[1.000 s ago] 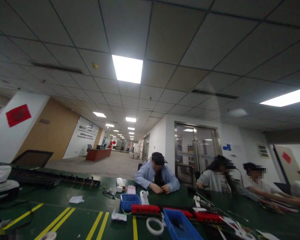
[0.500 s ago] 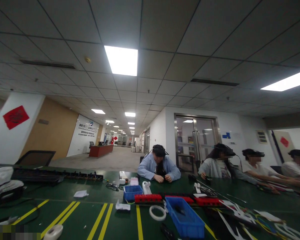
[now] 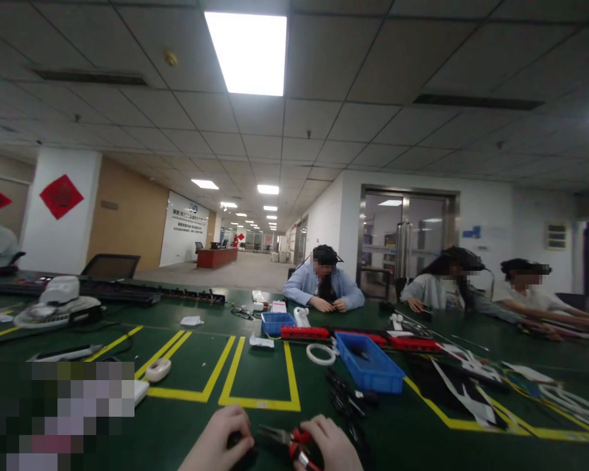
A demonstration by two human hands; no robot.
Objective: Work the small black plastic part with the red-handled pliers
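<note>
Low in the head view, my right hand (image 3: 330, 446) is closed around needle-nose pliers (image 3: 294, 442) with red handles. Their metal jaws point left, toward my left hand (image 3: 220, 439). The fingers of that hand are curled round a small dark object (image 3: 234, 439), mostly hidden, whose kind I cannot make out. A narrow gap separates the jaws' tip from my left hand. Beyond my right hand lie a black cable bundle (image 3: 343, 392) and a white ring (image 3: 321, 354).
A long blue bin (image 3: 373, 374) holds a dark item. Behind it lie red strips (image 3: 304, 333) and a small blue bin (image 3: 277, 323). Yellow tape (image 3: 260, 403) marks the green table. A white rounded device (image 3: 158, 370) is at left. Co-workers (image 3: 324, 288) sit across the table.
The view has tilted down and turned slightly left. Both my hands and the pliers, out of view before, now show at the bottom edge.
</note>
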